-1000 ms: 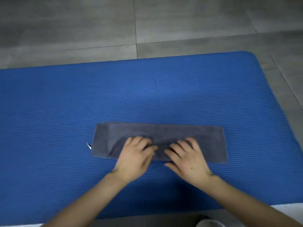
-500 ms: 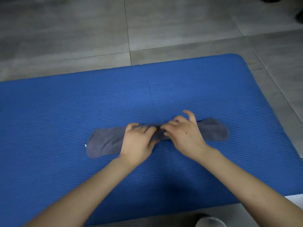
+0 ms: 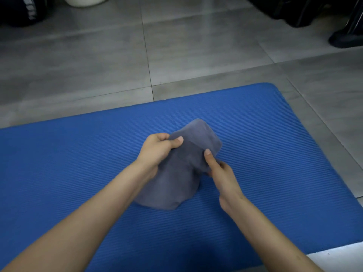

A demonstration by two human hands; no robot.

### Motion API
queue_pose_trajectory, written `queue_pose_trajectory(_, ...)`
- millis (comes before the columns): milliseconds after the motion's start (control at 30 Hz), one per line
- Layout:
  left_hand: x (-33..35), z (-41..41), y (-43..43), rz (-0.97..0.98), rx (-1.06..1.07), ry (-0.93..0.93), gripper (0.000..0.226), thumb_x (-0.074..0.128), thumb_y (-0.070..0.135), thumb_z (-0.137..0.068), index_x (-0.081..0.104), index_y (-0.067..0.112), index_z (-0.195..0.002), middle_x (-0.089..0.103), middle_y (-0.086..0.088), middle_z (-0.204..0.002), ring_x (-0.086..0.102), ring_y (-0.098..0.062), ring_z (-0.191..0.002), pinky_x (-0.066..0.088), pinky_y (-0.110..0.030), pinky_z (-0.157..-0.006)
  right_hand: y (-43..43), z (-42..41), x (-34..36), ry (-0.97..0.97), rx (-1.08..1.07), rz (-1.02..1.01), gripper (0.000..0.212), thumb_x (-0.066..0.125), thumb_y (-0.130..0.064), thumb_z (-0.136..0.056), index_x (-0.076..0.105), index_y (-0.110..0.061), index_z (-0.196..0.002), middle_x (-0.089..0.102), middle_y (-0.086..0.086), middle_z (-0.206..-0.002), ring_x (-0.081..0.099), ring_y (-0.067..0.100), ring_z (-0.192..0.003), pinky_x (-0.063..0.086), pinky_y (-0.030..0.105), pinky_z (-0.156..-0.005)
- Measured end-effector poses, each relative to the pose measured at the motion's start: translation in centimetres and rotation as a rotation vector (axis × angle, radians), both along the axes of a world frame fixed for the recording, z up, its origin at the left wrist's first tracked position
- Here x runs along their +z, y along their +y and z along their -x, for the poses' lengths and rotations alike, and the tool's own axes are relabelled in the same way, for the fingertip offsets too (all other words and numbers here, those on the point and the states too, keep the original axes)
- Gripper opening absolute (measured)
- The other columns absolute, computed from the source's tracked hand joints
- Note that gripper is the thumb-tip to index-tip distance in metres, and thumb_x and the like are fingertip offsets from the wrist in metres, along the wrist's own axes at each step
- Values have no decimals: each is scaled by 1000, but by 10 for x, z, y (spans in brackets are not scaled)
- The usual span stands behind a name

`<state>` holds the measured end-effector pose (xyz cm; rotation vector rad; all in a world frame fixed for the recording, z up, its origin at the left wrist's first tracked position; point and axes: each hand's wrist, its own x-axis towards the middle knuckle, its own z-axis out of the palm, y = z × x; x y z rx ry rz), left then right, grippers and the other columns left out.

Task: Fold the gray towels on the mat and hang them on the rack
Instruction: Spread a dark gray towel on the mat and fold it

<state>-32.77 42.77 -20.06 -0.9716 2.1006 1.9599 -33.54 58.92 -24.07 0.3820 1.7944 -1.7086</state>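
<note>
The folded gray towel (image 3: 180,179) is gripped at its left edge by the left hand (image 3: 157,149) over the blue mat (image 3: 78,173); its right edge is pinched by the right hand (image 3: 223,173). The towel is judged soft, light and limp, so it is best held at the folded edges.

The towel (image 3: 182,173) is a plain slate gray with a faint bluish cast, and the mat (image 3: 78,163) is a saturated royal blue, ruled all over with fine ribbed lines running side to side. The floor (image 3: 196,55) is pale gray tile, cloudily streaked and crossed by thin dark grout lines. Beyond it show an off-white tub (image 3: 86,1), a black bag (image 3: 21,10) with white lettering and further black shapes (image 3: 294,10) — the near right corner holds a white patch (image 3: 337,256).
</note>
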Motion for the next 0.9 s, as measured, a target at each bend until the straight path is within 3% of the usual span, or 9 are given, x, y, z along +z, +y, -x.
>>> queue_pose_trajectory(100,7,-4,-4,-169,56,-66,23,69,23,-84,68,3,-95,74,-10,-89,71,-20,-79,56,-26,-65,-4,5,9,26,-65,153,28,59,-41,-89,65,-19,-105,71,-10,-99,64,-3,-90,45,4,-57)
queue_pose_trajectory(233,15,-8,-11,-300,53,-178,28,70,29,-79,70,10,-99,73,-5,-95,68,-18,-86,52,-29,-70,-8,9,17,-79,-21,171,50,62,-57,-79,66,-16,-108,73,-1,-97,69,8,-86,51,16,-61)
queue_pose_trajectory(333,18,-12,-13,-296,0,-201,25,71,27,-78,69,14,-98,73,0,-92,65,-17,-89,49,-32,-75,-6,10,19,-184,-1,300,62,67,-58,-71,67,-11,-110,73,8,-102,69,16,-95,52,28,-79)
queue_pose_trajectory(500,15,-24,-19,-251,-20,-134,21,66,18,-83,68,22,-103,73,2,-97,64,-17,-93,48,-31,-77,2,15,18,-101,-58,336,61,72,-40,-70,62,-4,-118,70,8,-109,67,22,-102,52,34,-89)
queue_pose_trajectory(633,14,-31,-22,-265,1,-89,20,61,16,-87,67,23,-105,73,1,-100,64,-19,-96,46,-34,-82,3,18,22,-108,-56,317,64,78,-35,-69,60,0,-120,70,11,-109,65,27,-103,51,34,-83)
queue_pose_trajectory(733,15,-32,-22,-263,14,-68,21,58,16,-89,67,22,-107,72,-1,-104,64,-20,-100,46,-36,-85,0,19,22,-39,-96,272,72,83,-32,-65,53,-7,-125,69,8,-109,66,23,-96,50,32,-76)
queue_pose_trajectory(800,16,-33,-22,-292,17,-45,23,57,15,-90,66,21,-109,71,-2,-107,64,-21,-103,46,-38,-90,0,21,24,-33,-89,232,58,81,-32,-67,54,-16,-116,68,3,-105,64,19,-89,48,31,-74)
queue_pose_trajectory(900,18,-35,-23,-365,18,-12,26,55,15,-91,65,22,-113,70,-1,-110,64,-20,-105,47,-39,-90,0,17,33,-143,71,196,37,71,-50,-74,71,-18,-94,73,1,-90,67,18,-81,48,30,-70)
